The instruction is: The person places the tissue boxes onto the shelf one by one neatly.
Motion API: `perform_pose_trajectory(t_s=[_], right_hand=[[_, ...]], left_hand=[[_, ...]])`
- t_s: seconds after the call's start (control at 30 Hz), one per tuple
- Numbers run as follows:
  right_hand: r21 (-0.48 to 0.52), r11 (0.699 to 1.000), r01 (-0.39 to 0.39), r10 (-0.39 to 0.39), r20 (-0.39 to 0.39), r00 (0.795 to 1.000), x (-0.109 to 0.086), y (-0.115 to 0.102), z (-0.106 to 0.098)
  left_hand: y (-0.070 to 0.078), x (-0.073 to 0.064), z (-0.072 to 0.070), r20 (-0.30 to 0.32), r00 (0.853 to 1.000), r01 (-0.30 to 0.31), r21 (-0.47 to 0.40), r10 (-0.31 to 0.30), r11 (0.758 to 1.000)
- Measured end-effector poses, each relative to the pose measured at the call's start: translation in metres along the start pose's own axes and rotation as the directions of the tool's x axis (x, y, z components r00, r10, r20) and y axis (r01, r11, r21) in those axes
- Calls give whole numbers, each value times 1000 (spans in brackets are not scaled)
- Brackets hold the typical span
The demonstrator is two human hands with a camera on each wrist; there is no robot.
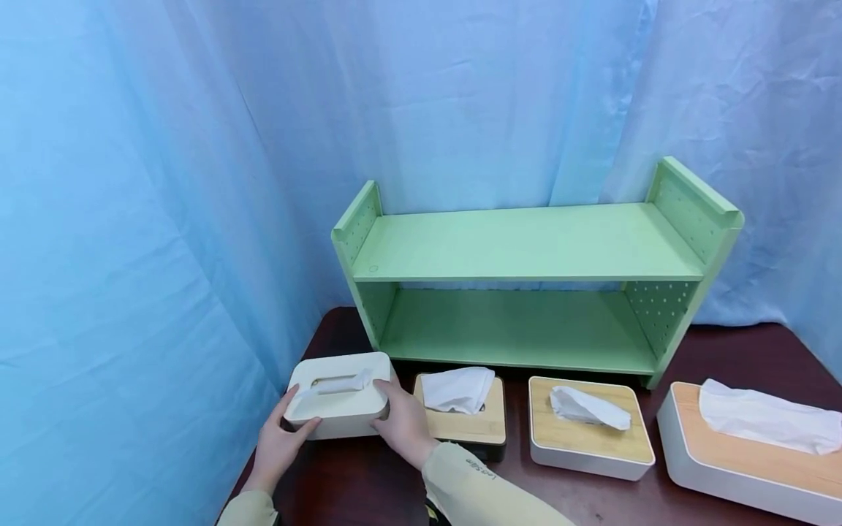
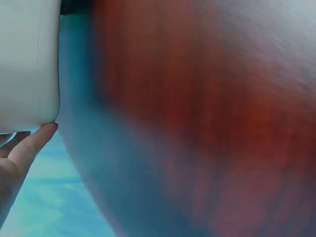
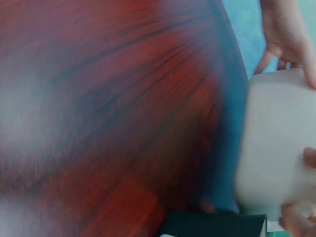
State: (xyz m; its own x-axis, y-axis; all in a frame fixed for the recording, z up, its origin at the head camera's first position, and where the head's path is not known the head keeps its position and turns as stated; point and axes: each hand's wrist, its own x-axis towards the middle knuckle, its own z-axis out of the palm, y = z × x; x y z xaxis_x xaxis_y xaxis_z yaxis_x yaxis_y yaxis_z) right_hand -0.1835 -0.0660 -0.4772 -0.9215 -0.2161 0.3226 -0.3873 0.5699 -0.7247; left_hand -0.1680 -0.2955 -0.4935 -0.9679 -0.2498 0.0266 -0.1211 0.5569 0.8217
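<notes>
A white tissue box [image 1: 338,426] with a slot in its lid and a tissue lying across that slot is at the left end of the table. My left hand [image 1: 279,444] grips its left end, thumb along the front side. On the opposite end, my right hand [image 1: 406,425] holds the box with the thumb at the front corner and a finger on the lid. The left wrist view shows the box's plain side [image 2: 24,69] above the left fingers [image 2: 32,145]. Both hands touch the box in the right wrist view. Whether its underside meets the table cannot be told.
Right of the hands stand a black tissue box with a wooden lid [image 1: 492,432], a white one with a wooden lid [image 1: 536,431] and a longer one [image 1: 737,478]. Behind them is a green two-level shelf [image 1: 526,241]. Blue curtains [image 1: 164,183] surround the dark table [image 1: 355,482].
</notes>
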Motion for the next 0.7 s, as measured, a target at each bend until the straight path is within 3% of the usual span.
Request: perform_pose_trajectory(t_s=[0.2,0.43,0.7], right_hand=[[-68,992,111,-119,-130,984,1,-4,-8],[-100,985,140,-158,-206,966,4,-9,-22],[-106,971,214,-236,-293,926,8,-20,-55]], left_hand=[[22,-2,-9,-43,997,-73,-35,72,997],[47,-9,-13,-105,985,-138,-31,134,990],[80,-18,-14,-199,956,-224,-27,215,974]])
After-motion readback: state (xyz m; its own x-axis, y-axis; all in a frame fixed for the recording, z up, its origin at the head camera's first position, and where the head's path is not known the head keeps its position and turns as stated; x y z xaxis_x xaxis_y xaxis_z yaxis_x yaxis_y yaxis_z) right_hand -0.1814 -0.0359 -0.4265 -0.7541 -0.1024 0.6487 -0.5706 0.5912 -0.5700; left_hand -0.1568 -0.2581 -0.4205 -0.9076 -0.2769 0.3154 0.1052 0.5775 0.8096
